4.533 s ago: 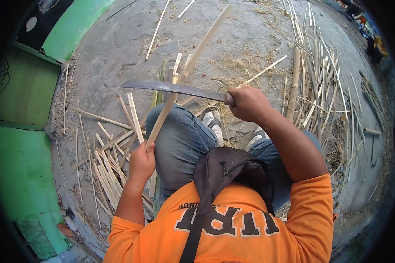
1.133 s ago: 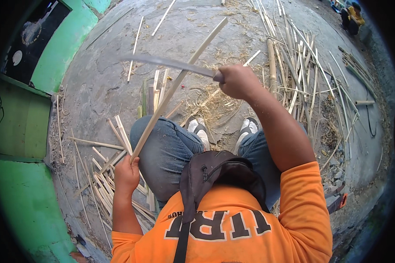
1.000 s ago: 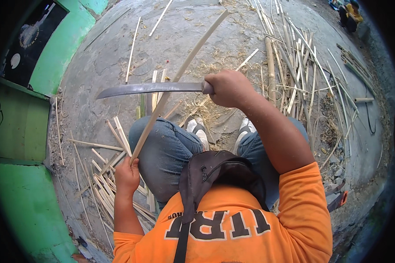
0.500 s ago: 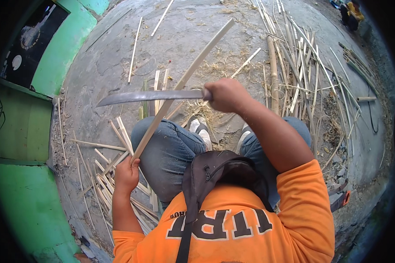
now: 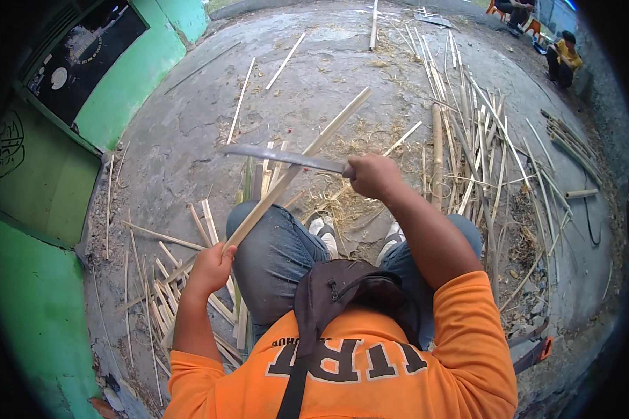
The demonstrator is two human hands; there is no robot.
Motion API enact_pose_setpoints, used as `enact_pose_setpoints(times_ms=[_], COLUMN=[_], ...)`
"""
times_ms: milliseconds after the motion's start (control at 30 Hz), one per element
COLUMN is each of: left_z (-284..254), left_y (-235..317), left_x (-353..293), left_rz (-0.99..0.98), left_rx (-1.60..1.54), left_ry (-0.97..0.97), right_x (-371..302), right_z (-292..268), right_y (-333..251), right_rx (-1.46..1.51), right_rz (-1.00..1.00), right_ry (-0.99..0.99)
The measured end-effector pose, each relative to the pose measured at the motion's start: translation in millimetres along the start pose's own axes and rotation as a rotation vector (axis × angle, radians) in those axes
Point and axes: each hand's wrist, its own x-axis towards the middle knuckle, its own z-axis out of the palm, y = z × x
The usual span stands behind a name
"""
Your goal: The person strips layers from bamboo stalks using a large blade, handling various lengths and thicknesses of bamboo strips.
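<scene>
My left hand (image 5: 214, 268) is closed round the lower end of a long, pale bamboo strip (image 5: 265, 205). From there the strip slants up and away to the right, above my left knee. In my right hand (image 5: 374, 177) is the handle of a machete, its fingers wrapped round it. The machete's long grey blade (image 5: 262, 153) points left and crosses the strip a little above its middle. Whether the edge touches the strip, I cannot tell. Curly shavings (image 5: 332, 199) lie on the ground between my feet.
Cut strips (image 5: 164, 297) are heaped beside my left leg. A larger pile of bamboo (image 5: 479, 150) spreads at the right, with a thick pole (image 5: 437, 157). A green wall (image 5: 31, 307) stands at the left. A seated person (image 5: 563, 61) is at the far right.
The machete and my right hand have moved slightly right and down relative to the strip. My view has tilted up, showing more ground and people at the far right.
</scene>
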Motion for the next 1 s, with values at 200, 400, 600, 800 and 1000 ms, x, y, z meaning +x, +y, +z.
enact_pose_setpoints(times_ms=[200,400,600,800,1000], left_z=[14.2,6.5,13.5,15.1,7.7], left_y=[-15.6,-7.5,-15.6,-21.5,-18.2], left_x=[-14.8,-10.2,-5.8,-2.9,-7.9], left_rz=[0.119,0.071,0.147,0.183,0.155], left_rx=[0.119,0.164,0.148,0.197,0.226], left_ry=[0.154,0.115,0.168,0.194,0.150], right_x=[6.8,7.2,1.1,32.1,20.9], right_z=[-25.2,-28.1,-7.6,-20.4,-15.3], right_y=[10.5,25.1,-24.0,74.2,33.8], right_rx=[0.018,0.055,-0.034,0.128,0.123], right_rz=[0.050,0.175,-0.156,0.330,0.210], right_ry=[0.075,0.021,-0.078,-0.018,-0.093])
